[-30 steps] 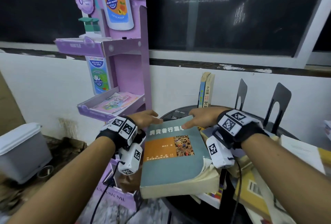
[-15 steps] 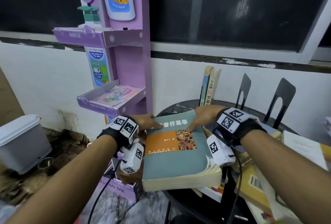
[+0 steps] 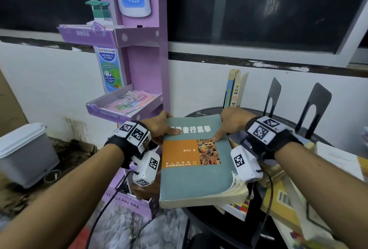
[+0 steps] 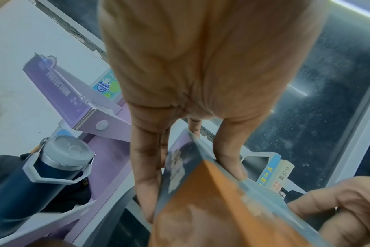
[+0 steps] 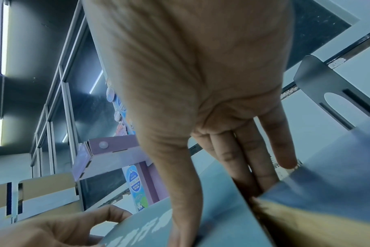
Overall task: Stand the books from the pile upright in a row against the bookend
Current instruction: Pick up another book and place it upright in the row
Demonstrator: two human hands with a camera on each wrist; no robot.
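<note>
I hold a thick grey-green book (image 3: 196, 171) with an orange panel flat and raised over the near left part of the round black table (image 3: 201, 111). My left hand (image 3: 166, 127) grips its far left corner, thumb on the cover. My right hand (image 3: 227, 126) grips the far right edge the same way. The left wrist view shows the book's corner (image 4: 211, 208) pinched between thumb and fingers (image 4: 146, 175). Two or three books (image 3: 234, 89) stand upright at the table's back. Two black bookends (image 3: 273, 95) (image 3: 317, 105) stand to their right. The pile (image 3: 278, 199) lies under my right arm.
A purple cardboard display stand (image 3: 143, 65) rises just left of the table, close to my left hand. A grey lidded bin (image 3: 25, 153) sits on the floor at the left. A dark blue bottle (image 4: 42, 175) stands low in the stand. A white wall runs behind.
Both hands have carried the book a little away from me, toward the upright books, and it now lies squarer to my view. Both grips are unchanged.
</note>
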